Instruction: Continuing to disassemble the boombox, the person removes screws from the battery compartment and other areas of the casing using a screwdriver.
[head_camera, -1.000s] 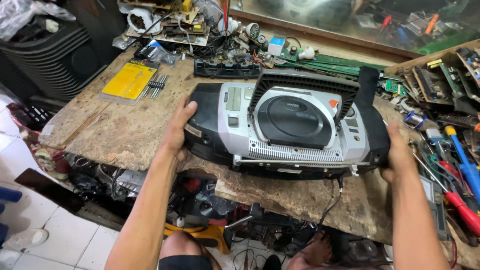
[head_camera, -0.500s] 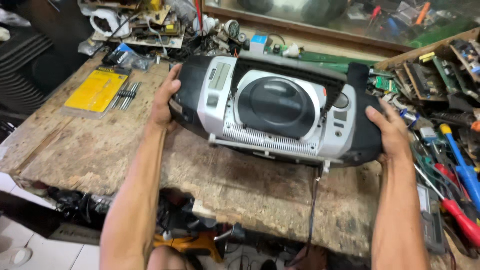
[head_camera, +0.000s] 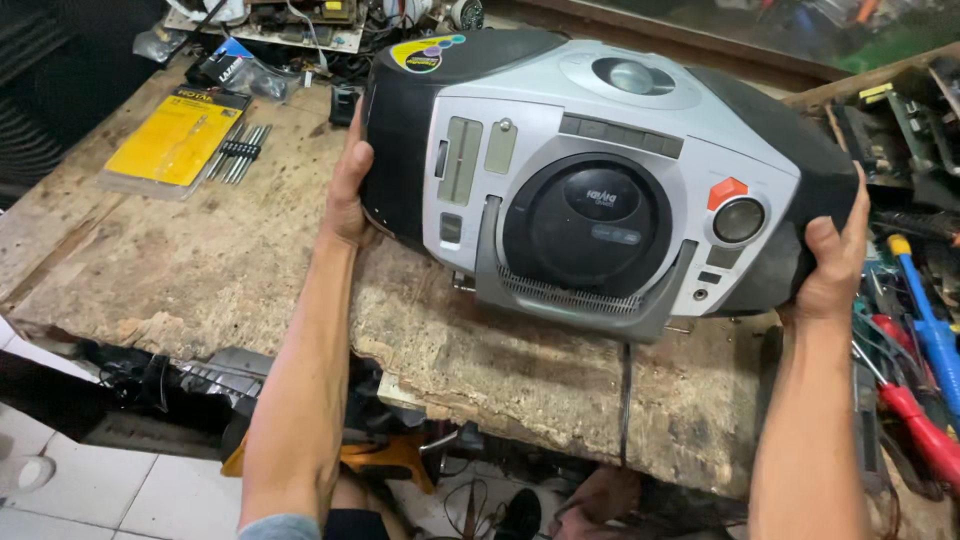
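Workbench (head_camera: 200, 270), worn wood, chipped front edge, fills most of the view. Boombox (head_camera: 600, 170), black and silver, sits between both hands above the bench's right half, tilted so its round lid faces the camera; long axis runs left to right, slightly downhill to the right. Can't tell if its underside touches the bench. Left hand (head_camera: 350, 185) clamped flat on the left end, fingers wrapped round the black side. Right hand (head_camera: 830, 260) clamped on the right end, thumb on top. Both equally close, one per end. A cord (head_camera: 625, 400) hangs from the underside. Yellow pack (head_camera: 175, 140) far left, well apart. Screwdrivers (head_camera: 925, 360) crowd the right edge, near the right hand.
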